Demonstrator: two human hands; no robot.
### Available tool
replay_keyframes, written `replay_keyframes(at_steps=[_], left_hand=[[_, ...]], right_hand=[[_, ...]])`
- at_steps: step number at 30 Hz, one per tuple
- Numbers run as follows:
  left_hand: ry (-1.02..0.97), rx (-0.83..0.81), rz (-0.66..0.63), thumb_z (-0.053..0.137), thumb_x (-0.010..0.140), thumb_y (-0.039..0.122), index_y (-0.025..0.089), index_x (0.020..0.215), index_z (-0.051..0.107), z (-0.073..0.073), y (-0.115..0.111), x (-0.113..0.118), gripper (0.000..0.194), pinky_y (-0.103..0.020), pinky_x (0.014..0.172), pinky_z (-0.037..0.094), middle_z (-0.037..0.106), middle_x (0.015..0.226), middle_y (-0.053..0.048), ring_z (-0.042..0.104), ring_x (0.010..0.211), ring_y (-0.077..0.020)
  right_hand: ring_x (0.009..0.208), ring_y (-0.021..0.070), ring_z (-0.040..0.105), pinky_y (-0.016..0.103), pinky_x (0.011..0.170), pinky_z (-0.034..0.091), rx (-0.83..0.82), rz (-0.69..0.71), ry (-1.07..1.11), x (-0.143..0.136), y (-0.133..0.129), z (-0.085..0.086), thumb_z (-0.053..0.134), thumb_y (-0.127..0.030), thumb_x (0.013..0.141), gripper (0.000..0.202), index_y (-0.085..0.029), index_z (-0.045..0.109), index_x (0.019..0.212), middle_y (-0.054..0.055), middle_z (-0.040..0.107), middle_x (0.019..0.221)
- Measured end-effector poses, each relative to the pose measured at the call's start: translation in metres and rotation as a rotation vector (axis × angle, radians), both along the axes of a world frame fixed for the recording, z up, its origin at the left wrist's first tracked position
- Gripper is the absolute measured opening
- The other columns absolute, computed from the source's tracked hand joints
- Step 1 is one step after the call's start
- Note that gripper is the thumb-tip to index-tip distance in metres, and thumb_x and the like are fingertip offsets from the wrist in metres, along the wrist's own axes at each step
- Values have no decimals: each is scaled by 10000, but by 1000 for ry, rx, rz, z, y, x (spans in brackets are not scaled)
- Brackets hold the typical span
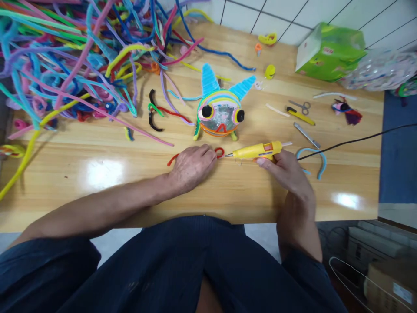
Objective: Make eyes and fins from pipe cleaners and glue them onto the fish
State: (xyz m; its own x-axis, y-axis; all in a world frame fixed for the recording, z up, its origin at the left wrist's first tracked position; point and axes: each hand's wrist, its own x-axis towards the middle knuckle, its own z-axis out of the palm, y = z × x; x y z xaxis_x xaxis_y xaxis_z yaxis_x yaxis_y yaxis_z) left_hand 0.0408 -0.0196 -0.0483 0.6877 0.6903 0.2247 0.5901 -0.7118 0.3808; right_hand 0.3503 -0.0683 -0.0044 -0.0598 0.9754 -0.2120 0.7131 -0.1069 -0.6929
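Note:
My left hand [194,167] is closed on a red pipe cleaner [220,152], whose near end curls into a small loop beyond my fingertips. Its other end sticks out on the left of the hand. In my right hand [289,170] is a yellow hot glue gun [256,151], a glue stick poking from its back. The metal nozzle points left and meets the edge of the red loop, or nearly so. Just behind stands a pipe-cleaner figure [221,113] with blue ears, bulging black eyes and a shiny middle.
Tangled colourful pipe cleaners [74,61] heap up at the back left. On the right lie scissors [301,105], a yellow utility knife [301,116] and a silver cutter [306,135]. A black cord [358,140] runs off right. A green box [332,52] stands by the tiled wall.

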Motion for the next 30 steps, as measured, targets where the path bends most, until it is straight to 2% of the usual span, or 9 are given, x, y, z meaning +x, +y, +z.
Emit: replay_keyframes(at_steps=[3,7,9,13,16,21,26,30], left_hand=[[-109,-46,-32,492,1127,260,162,993,689,-1,-1,0,257,-340,771,600,785,1040,-106,745,870,-203],[-215,-207,-21,511,1117,269,183,1033,653,1,-3,-3,186,-282,683,558,760,841,-25,708,710,-158],[-198,-233,1,523,1111,282,184,1036,658,2,-3,-3,182,-269,638,531,748,796,-18,699,675,-160],[-38,-134,11,504,1107,271,177,984,688,3,-4,-1,240,-309,638,538,726,748,-42,685,659,-193],[-24,-102,-2,475,1122,253,171,1003,696,3,-4,0,264,-320,682,570,753,853,-70,702,726,-193],[-58,10,-55,512,1120,228,167,1045,718,-2,-6,-2,228,-348,783,626,794,1177,-120,767,960,-220],[-78,62,-95,565,1101,174,160,1097,719,-5,-5,-3,154,-375,854,649,822,1234,-102,797,1032,-236],[-137,-25,-87,518,1110,164,163,1087,692,-4,-3,-2,176,-370,900,653,807,1305,-117,799,1085,-221]], right_hand=[[764,257,660,366,670,497,-1,-24,26,2,-1,-1,692,-777,934,528,-256,777,929,44,716,781],[695,229,617,351,622,471,-41,-1,90,3,-2,4,657,-866,893,631,-247,779,917,32,699,751],[667,215,593,344,605,452,-54,11,99,2,-1,5,644,-890,881,660,-245,778,924,26,688,743],[637,205,560,337,585,415,-25,-14,32,0,-1,2,637,-876,897,642,-245,752,875,19,641,687],[630,205,556,341,582,403,-7,-7,-10,0,-2,-2,628,-867,910,638,-246,720,799,20,626,666],[684,226,598,353,620,432,-11,-12,-7,-1,-2,0,630,-826,940,589,-251,745,887,32,668,736],[649,208,558,349,608,393,-4,6,-36,-3,-2,3,637,-830,931,593,-255,684,795,28,629,712],[628,201,519,344,591,369,-23,1,-24,-4,-2,2,610,-877,910,640,-255,682,778,23,587,681]])
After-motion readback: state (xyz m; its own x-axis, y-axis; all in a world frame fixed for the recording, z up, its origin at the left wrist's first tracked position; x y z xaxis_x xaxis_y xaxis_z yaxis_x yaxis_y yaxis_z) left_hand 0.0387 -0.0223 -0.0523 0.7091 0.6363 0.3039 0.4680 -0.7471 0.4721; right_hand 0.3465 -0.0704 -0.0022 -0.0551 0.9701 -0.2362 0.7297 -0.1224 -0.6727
